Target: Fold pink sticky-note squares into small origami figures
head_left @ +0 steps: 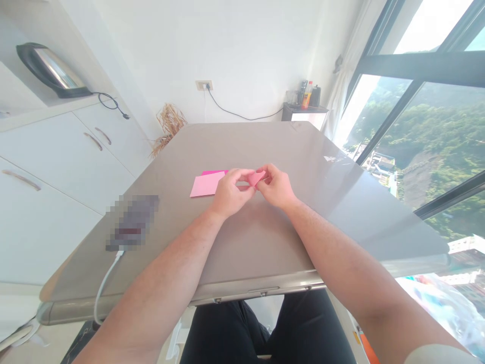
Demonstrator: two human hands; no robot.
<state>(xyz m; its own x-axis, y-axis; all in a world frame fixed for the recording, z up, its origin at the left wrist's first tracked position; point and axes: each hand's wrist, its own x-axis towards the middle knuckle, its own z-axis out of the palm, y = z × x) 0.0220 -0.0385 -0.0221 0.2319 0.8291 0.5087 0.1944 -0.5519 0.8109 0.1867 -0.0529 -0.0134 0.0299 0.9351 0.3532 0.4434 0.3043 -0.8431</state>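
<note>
A small piece of folded pink paper (256, 178) is held up between both hands, just above the table. My left hand (234, 193) pinches its left side between thumb and fingers. On the other side my right hand (276, 186) grips it the same way, with the fingers curled and partly hidden. Left of my left hand lies a stack of light pink paper squares (206, 185), partly covered by that hand. A brighter magenta sheet (209, 172) peeks out behind the stack.
The grey-brown table (250, 144) spans the middle. At its left lies a blurred dark phone-like device (132, 222) with a white cable (102, 288). Beyond the far right corner, bottles (306, 95) stand on a small cabinet (303, 112). A window (417, 111) is at right.
</note>
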